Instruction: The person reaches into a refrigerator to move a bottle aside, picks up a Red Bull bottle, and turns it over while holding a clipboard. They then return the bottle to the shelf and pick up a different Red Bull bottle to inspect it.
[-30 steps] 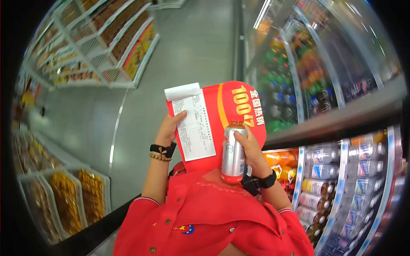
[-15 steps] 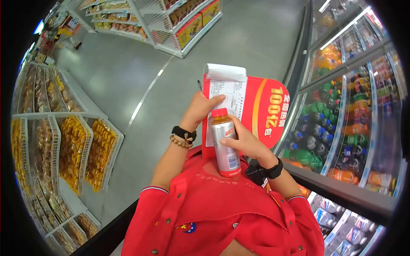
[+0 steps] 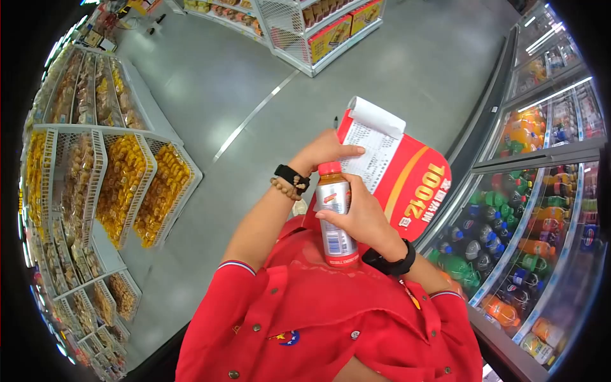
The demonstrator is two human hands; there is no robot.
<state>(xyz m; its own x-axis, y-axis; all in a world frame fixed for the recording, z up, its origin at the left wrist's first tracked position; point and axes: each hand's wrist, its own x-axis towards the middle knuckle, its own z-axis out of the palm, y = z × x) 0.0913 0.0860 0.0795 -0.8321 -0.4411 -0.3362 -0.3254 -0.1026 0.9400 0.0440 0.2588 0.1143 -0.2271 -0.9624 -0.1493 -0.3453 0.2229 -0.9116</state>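
Observation:
My left hand (image 3: 328, 151) grips the left edge of a red fan-shaped board (image 3: 417, 210) printed with large gold and white characters, its thumb lying over the paper. A printed sheet pad (image 3: 366, 153), its top pages curled back, lies on the board. Just above the left knuckles a dark pen tip (image 3: 336, 121) sticks up. My right hand (image 3: 366, 213) is wrapped round a drink bottle (image 3: 335, 223) with a red cap, amber neck and silver label. The bottle stands upright close against my red shirt, in front of the board.
On the left, slanted white wire bins (image 3: 124, 188) hold yellow and brown wrapped snacks. Glass-fronted coolers (image 3: 503, 235) with bottled drinks line the right side. A mesh-sided shelf unit (image 3: 318, 38) stands ahead on the grey floor (image 3: 229, 83).
The view has swung, and shelves and coolers sit differently in it. The board and pad have tilted clockwise to the right. Both hands keep their holds; the bottle's label is turned slightly.

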